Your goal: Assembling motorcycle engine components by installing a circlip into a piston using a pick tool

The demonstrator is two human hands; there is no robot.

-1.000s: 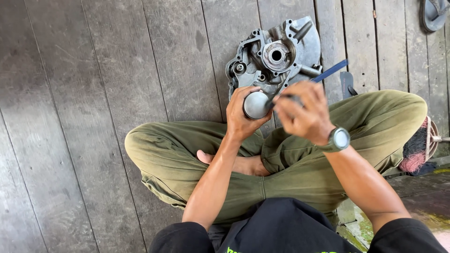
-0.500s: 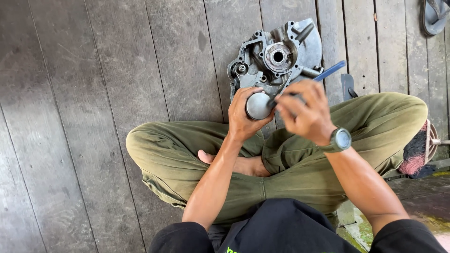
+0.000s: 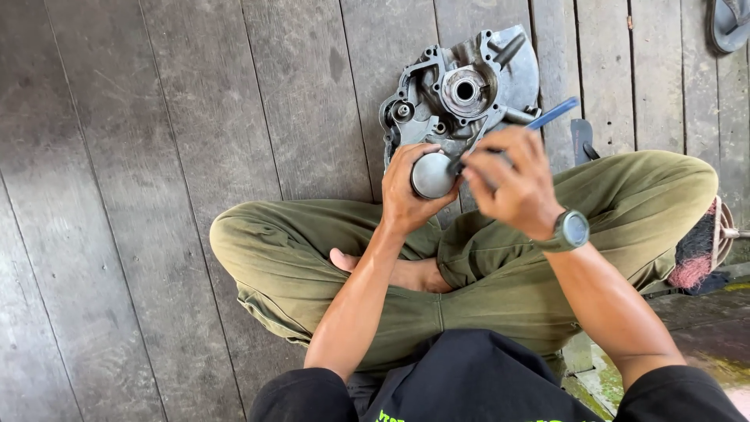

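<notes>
**A:** Where does the round grey metal part sit, relative to the engine casing?

**B:** Just on the near side of the casing, off the floor, clamped in the left hand, whose fingers wrap its side. The right hand is closed on a blue-handled tool, the handle pointing away over the casing's right edge. The working tip is blurred, so I can only say it seems to touch the part's face.

**A:** What might go wrong?

**B:** I'd judge the slip is the main risk. The part is smooth and round and held only by fingers, so a hard push could turn it in the grip or drive the tip off its edge into the left thumb. If it drops, it would likely land on the olive trousers or the plank floor, where it could roll.

**A:** And room to move?

**B:** Left of the casing the floor lies open. Right of it things are tighter: a dark flat object lies just beside the casing, against the raised knee (the casing's own jagged rim sits close in front of the knuckles too). A sandal lies well beyond, at the far right.
</notes>
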